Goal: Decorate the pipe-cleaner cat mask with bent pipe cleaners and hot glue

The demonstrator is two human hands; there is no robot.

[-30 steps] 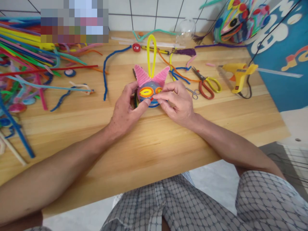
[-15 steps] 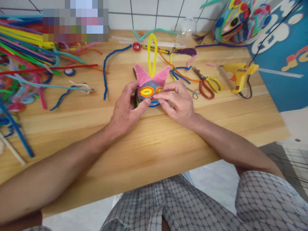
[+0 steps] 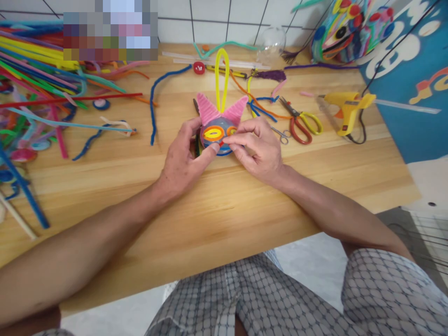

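Between my hands is a round pipe-cleaner ornament with a grey-blue front, orange and yellow eyes, pink pointed ears and a tall yellow loop on top. My left hand wraps its left side, the thumb pressed on the lower front. Pinched together, the thumb and forefinger of my right hand hold a small red piece against the front below the eyes. That piece also touches my left thumb tip. Part of the right eye is covered by my right fingers.
Red-and-yellow-handled scissors, small metal scissors and a yellow glue gun lie to the right. A heap of coloured pipe cleaners covers the left. Behind are a blue pipe cleaner, a cutter knife and a clear ball.
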